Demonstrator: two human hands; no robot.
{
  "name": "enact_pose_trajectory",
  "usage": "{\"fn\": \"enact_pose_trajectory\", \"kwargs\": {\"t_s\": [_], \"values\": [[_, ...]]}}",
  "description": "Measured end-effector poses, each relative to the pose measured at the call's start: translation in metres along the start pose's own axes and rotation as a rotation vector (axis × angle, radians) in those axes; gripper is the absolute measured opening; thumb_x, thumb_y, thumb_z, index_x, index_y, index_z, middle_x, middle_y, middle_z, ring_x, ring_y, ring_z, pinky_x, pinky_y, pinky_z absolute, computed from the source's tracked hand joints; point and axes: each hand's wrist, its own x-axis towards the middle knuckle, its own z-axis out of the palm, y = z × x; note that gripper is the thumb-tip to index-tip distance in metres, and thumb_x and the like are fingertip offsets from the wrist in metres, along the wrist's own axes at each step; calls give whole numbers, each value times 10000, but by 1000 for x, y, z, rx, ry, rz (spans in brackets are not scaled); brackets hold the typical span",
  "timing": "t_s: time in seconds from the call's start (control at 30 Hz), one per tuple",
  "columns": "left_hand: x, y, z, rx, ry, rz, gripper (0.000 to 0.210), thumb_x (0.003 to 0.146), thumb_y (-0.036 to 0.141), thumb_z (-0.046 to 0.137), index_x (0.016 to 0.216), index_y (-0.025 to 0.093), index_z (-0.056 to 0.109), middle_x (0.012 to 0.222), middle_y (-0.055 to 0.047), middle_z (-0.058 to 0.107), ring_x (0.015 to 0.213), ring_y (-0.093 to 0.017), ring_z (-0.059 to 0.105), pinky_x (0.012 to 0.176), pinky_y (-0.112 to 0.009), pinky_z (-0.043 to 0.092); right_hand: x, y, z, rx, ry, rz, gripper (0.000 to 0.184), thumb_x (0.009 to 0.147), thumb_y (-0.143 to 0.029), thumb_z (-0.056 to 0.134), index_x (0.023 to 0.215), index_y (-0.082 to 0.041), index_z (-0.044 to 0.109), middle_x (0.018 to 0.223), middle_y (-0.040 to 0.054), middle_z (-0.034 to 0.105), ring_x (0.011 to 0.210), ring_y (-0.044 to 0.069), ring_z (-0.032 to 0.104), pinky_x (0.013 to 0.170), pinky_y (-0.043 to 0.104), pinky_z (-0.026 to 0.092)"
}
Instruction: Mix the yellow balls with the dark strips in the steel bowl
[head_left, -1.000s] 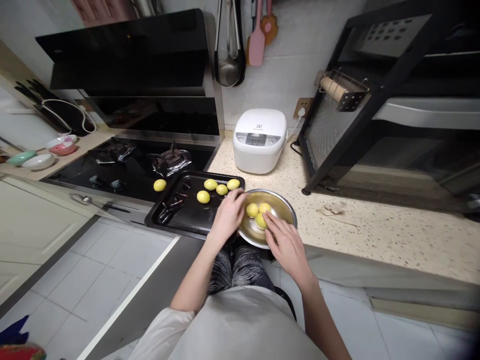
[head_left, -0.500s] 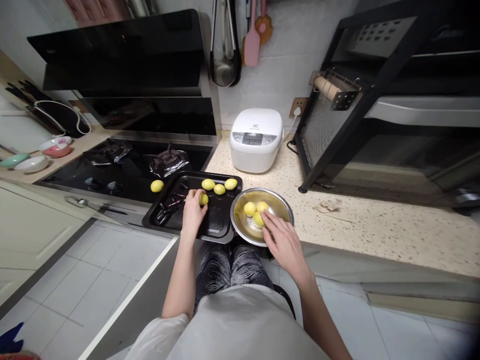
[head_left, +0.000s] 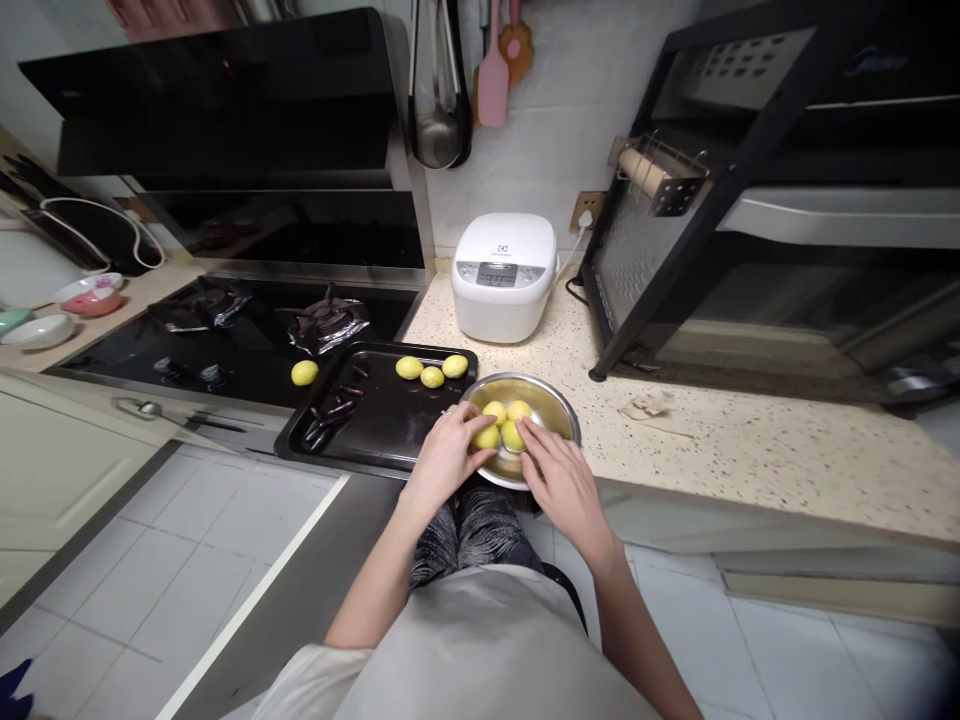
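In the head view, my left hand (head_left: 450, 452) reaches over the left rim of a steel bowl (head_left: 564, 400), fingers and thumb closed round a lemon (head_left: 487, 438). My right hand (head_left: 559, 475) comes in over the bowl's near right side, its fingertips and thumb against another lemon (head_left: 513, 436). Two more lemons (head_left: 495, 411) sit just behind these in the bowl. Left of the bowl lies a black baking tray (head_left: 390, 420) with three lemons (head_left: 432, 377) along its far side and several small dark, glossy pieces (head_left: 330, 415) at its left.
One lemon (head_left: 304, 373) rests on the black gas hob (head_left: 255, 350) beside the tray. A white rice cooker (head_left: 504, 285) stands behind the bowl. To the right is a black rack (head_left: 660, 280) on the speckled counter (head_left: 750, 450). An open drawer (head_left: 300, 560) juts out at the lower left.
My left hand has carried a lemon from the tray rightward into the bowl, beside the three there. My right hand has stayed at its lemon. The view has shifted slightly.
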Motion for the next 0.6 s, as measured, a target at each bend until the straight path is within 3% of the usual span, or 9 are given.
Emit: {"fn": "enact_pose_trajectory", "kwargs": {"t_s": [0.27,0.47,0.6], "values": [[19,11,3,216,-137,-94,343,814,236,857,1133,212,733,1170,-85,670,1097,-291,632,997,-445,530,0,1,1,-9,27,-16,498,1079,-269,368,1545,-227,540,1500,109,628,1295,277,621,1024,460,509],[21,12,7,227,-147,-123,371,798,236,871,1128,198,705,1178,-97,683,1116,-311,639,993,-465,532,0,2,2,-12,31,-17,486,1073,-255,389,1525,-209,559,1493,109,634,1290,275,625,1018,449,511],[18,4,0,87,-74,-104,359,814,243,861,1131,224,695,1195,-75,682,1129,-292,647,1007,-445,543,0,4,3,-12,26,-22,484,1080,-268,386,1528,-194,553,1506,105,625,1294,277,622,1022,460,513]]}}
